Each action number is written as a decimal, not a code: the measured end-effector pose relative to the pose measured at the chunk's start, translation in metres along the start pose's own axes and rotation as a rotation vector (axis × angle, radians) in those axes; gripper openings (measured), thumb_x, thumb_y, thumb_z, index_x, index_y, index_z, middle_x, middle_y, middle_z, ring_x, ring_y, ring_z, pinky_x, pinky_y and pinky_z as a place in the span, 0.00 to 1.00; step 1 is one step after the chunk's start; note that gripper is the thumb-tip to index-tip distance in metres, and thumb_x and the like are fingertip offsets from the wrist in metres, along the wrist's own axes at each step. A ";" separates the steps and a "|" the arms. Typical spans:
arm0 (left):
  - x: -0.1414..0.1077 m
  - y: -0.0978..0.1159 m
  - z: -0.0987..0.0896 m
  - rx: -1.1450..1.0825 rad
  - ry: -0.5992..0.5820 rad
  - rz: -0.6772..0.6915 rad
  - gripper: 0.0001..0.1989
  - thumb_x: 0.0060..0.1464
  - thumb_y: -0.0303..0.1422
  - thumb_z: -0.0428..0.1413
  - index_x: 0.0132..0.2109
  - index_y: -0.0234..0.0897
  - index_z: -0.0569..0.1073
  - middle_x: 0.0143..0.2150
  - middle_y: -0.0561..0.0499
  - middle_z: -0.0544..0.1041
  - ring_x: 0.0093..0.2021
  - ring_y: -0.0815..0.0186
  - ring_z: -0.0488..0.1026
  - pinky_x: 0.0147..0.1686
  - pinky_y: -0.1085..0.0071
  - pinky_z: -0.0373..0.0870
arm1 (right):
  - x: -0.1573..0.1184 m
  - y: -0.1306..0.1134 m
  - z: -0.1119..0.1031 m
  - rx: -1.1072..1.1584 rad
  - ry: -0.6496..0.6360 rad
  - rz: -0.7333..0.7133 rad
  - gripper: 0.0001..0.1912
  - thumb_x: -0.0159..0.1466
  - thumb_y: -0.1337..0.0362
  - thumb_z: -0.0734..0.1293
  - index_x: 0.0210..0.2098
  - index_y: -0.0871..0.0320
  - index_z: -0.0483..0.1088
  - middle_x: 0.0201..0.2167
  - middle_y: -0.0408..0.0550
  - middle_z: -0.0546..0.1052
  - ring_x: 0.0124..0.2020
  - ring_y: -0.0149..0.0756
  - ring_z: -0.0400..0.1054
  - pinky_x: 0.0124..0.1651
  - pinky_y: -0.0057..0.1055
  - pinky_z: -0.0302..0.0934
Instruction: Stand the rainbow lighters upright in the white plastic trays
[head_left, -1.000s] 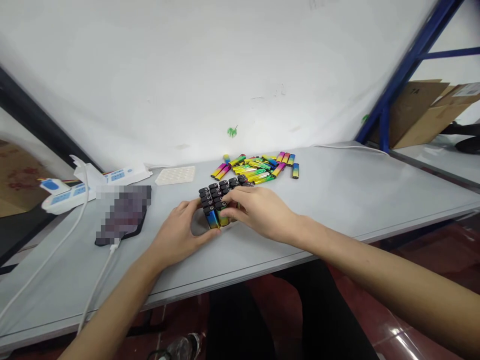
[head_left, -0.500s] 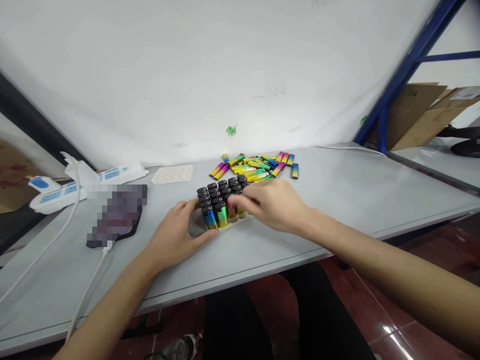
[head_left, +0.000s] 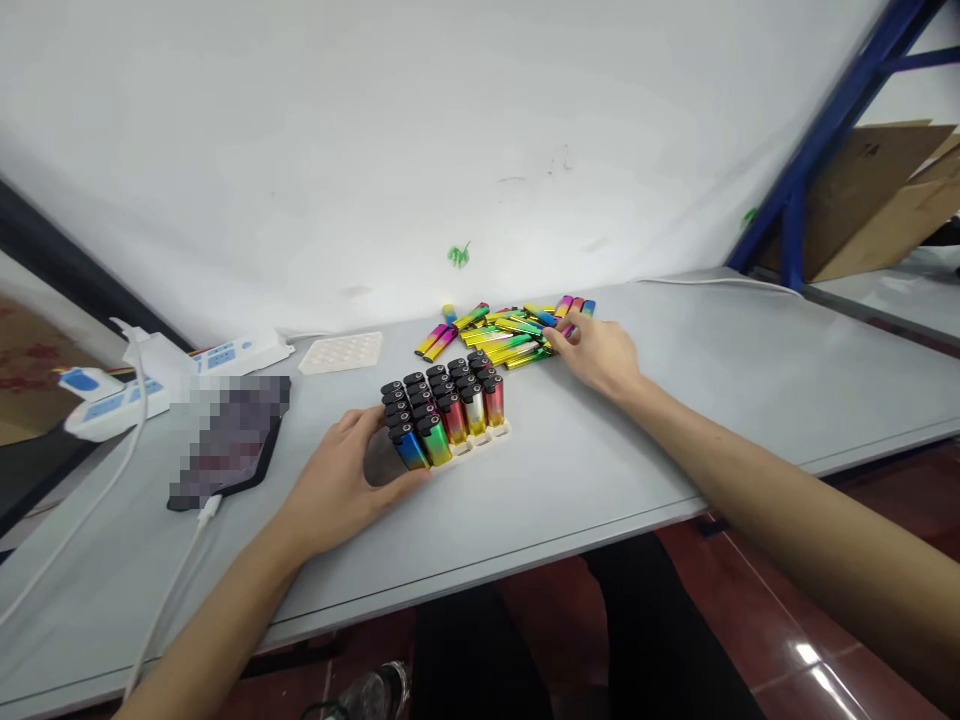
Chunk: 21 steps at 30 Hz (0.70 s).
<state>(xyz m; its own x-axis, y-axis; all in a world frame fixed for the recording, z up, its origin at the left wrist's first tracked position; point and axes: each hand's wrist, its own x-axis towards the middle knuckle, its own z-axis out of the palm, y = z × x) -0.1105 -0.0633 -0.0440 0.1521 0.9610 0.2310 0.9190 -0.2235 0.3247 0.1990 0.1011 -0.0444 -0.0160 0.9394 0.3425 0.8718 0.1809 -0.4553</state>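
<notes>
Several cigarette lighters with black tops stand upright in rows in a white holed tray (head_left: pixel 496 434), with a few open holes along its front edge. A blue lighter (head_left: pixel 410 447) and a green lighter (head_left: pixel 435 440) are at the front left. My left hand (head_left: pixel 341 480) wraps the tray's left end, thumb along the front and fingers behind. Farther back, a loose pile of shiny multicoloured lighters (head_left: pixel 499 332) lies on the table. My right hand (head_left: pixel 600 352) is at the pile's right side, thumb and fingers closed around a purplish lighter (head_left: pixel 568 328), mostly hidden by the fingers.
A second white holed tray (head_left: pixel 341 352) lies near the wall. On the left are a power strip (head_left: pixel 244 352) with plugs and a blurred dark phone-like device (head_left: pixel 240 440) on a white cable (head_left: pixel 176 580). A blue metal frame (head_left: pixel 795 220) and cardboard boxes (head_left: pixel 862 200) stand at right.
My right hand has left the tray's front right and moved right and back to the pile. Red and silver lighters at the tray's front now show. My left hand stays at the tray.
</notes>
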 end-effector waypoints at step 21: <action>0.000 -0.004 0.000 0.061 -0.025 -0.050 0.34 0.50 0.55 0.60 0.56 0.40 0.63 0.54 0.45 0.71 0.54 0.50 0.70 0.54 0.55 0.68 | -0.011 -0.002 -0.008 0.784 -0.086 -0.039 0.03 0.63 0.63 0.58 0.37 0.53 0.60 0.29 0.43 0.76 0.28 0.37 0.69 0.36 0.36 0.64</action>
<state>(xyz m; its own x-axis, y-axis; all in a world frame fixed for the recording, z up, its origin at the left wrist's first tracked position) -0.1144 -0.0626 -0.0458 0.1138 0.9747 0.1925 0.9461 -0.1654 0.2784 0.2012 0.0879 -0.0404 -0.1054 0.9415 0.3200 0.2711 0.3368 -0.9017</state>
